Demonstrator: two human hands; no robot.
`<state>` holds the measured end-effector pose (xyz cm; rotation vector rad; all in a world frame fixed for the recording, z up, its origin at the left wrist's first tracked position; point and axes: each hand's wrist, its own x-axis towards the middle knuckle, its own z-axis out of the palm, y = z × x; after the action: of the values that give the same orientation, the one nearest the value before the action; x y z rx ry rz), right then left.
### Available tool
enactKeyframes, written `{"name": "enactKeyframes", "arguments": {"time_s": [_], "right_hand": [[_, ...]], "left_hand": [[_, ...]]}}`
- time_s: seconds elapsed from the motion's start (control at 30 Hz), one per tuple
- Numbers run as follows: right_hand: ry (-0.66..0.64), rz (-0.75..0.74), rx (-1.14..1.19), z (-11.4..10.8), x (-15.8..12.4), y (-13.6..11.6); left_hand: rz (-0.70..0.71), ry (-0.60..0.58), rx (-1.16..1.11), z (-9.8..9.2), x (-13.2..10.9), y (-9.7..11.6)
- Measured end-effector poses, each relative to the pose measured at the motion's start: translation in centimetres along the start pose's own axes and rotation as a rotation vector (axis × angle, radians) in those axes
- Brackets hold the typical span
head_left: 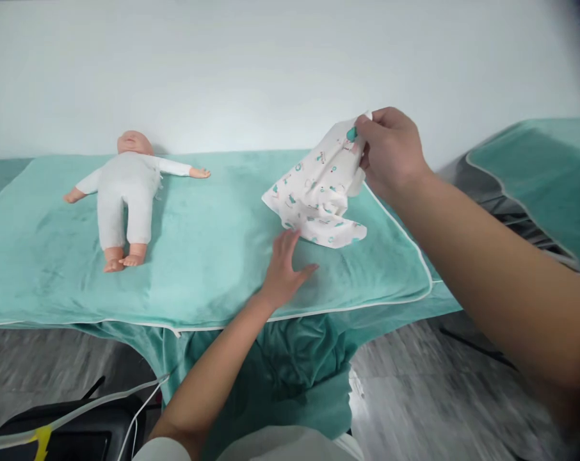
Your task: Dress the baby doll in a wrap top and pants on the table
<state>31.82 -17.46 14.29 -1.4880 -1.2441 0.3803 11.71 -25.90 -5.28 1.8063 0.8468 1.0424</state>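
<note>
Head view: right hand (394,150) pinches a patterned cloth (314,176) near the worktop's (213,243) right edge; left hand (284,272), spread, sits nearer the front edge; a doll's (127,176) head lies by the back edge.

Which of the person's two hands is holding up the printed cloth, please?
The right hand: it grips the printed cloth by its raised upper end, whereas the left hand is spread open near the lower edge, gripping nothing.
</note>
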Motion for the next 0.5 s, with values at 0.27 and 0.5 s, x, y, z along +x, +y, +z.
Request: {"name": "enactKeyframes", "arguments": {"time_s": [0.27,0.5], "right_hand": [[-0.222,-0.113,0.593,-0.3,-4.4,-5.7],[-0.502,-0.434,0.502,3.5,-8.1,-7.4]], "left_hand": [[-0.181,0.142,-0.302,-1.6,1.9,2.2],[0.035,0.292,-0.257,-3.3,4.9,7.9]]}}
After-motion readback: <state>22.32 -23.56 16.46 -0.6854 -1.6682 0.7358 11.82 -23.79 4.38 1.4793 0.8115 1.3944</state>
